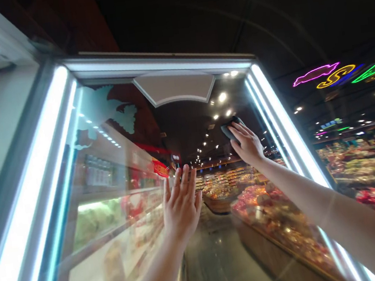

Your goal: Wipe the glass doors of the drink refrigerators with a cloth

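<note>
Two mishaps seem possible: the dark cloth (228,131), held high against the glass (185,127) by the right hand (248,146) with lightly bent fingers, could drop if that grip loosens, and the empty, flat-open left hand (181,201) could leave smudges.

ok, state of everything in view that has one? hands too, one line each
Left hand: open, fingers extended, holding nothing
Right hand: holding dark cloth at the glass panel
Dark cloth: partly covered by right hand
Glass panel: see-through
Light strips: lit
Neon sign: lit
Ceiling lights: lit
</note>
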`<state>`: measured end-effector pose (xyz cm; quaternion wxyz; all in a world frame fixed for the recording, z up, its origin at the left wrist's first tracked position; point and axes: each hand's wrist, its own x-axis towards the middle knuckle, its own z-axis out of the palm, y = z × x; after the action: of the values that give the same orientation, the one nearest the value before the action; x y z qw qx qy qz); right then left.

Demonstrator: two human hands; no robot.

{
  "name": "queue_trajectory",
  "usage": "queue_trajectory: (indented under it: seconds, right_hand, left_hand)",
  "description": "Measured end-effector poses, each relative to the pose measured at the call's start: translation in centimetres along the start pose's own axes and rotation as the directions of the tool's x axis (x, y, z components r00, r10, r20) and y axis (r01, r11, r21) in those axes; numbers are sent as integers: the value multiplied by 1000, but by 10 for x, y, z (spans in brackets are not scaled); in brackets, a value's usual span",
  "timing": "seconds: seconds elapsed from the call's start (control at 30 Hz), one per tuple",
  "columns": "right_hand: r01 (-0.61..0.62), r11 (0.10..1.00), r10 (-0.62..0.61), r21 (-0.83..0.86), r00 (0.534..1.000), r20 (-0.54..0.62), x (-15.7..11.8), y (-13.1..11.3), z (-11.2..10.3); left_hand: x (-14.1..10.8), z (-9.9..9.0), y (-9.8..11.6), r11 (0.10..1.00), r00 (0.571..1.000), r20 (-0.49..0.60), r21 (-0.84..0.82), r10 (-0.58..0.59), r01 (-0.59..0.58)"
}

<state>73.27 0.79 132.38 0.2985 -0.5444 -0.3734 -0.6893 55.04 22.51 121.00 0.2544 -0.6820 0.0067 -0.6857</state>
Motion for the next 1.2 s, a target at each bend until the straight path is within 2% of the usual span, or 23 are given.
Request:
queue_trajectory:
  seconds: [0.07, 0.1, 0.17, 0.23, 0.3, 0.37, 0.43, 0.5, 0.57, 0.6, 0.67, 0.73, 0.77, 0.83, 0.9, 0.97, 1.0, 1.03, 1.1, 1.2]
  right_hand:
    - [-30, 999, 31, -31, 999, 25, 16, -30, 15]
    - [19, 999, -18, -26, 998, 62, 18, -45, 19]
    - [186, 982, -189, 31, 971, 144, 7, -67, 19]
    - [332, 938, -346, 104, 916, 201, -15, -70, 11]
    - [383, 913, -406, 141, 884, 232, -34, -58, 2]
    - [319, 941, -337, 112, 917, 212, -36, -43, 1]
    - [154, 987, -159, 43, 978, 135, -20, -41, 12]
    - [-15, 1000, 16, -13, 998, 55, 3, -55, 30]
    - [-50, 998, 52, -28, 998, 46, 17, -78, 44]
    - [-4, 1000, 5, -17, 998, 70, 18, -88, 47]
    - [165, 986, -169, 40, 977, 134, 9, -97, 44]
    - [320, 941, -335, 108, 927, 171, -6, -88, 35]
    - [351, 928, -369, 123, 913, 172, -11, -79, 31]
    - [291, 952, -302, 98, 944, 132, -9, -62, 30]
    - [105, 993, -108, 56, 993, 53, 7, -59, 38]
    - [-78, 996, 79, 52, 997, -23, 28, -75, 52]
    - [-114, 991, 117, 66, 992, -40, 37, -88, 59]
    - [-95, 992, 98, 84, 995, -30, 41, -103, 64]
    - [44, 991, -48, 128, 998, 29, 37, -128, 67]
    - [293, 935, -321, 200, 939, 126, 7, -136, 57]
  left_hand:
    - [-1, 1, 0, 1000, 1000, 8, -12, -4, 5]
    - [-2, 2, -1, 1000, 1000, 14, -19, -6, 6]
    - [-3, 4, -2, 999, 1000, 22, -33, -9, 9]
    - [-5, 6, -3, 999, 1000, 25, -50, -13, 14]
    - [-6, 9, -3, 998, 1000, 22, -67, -16, 18]
    - [-8, 11, -4, 997, 1000, 16, -78, -14, 15]
    - [-10, 12, -4, 997, 1000, 14, -76, -11, 12]
    - [-11, 13, -4, 998, 1000, 23, -61, -11, 12]
    - [-12, 14, -3, 999, 999, 45, -37, -11, 13]
    - [-12, 14, -2, 1000, 998, 59, -23, -12, 13]
    - [-12, 13, -2, 1000, 996, 87, 2, -13, 13]
    - [-11, 10, -4, 1000, 993, 117, 10, -4, 3]
    - [-11, 8, -6, 1000, 991, 133, 9, 9, -11]
    - [-12, 0, -13, 998, 984, 166, 1, 60, -61]
    - [-17, -10, -24, 993, 973, 196, 5, 118, -122]
    - [-24, -23, -38, 987, 966, 215, 31, 147, -157]
    - [-28, -29, -45, 986, 965, 220, 50, 146, -161]
    - [-33, -36, -53, 985, 966, 221, 73, 136, -155]
    - [-42, -50, -70, 984, 971, 215, 115, 108, -135]
    - [-55, -67, -98, 983, 980, 186, 153, 75, -104]
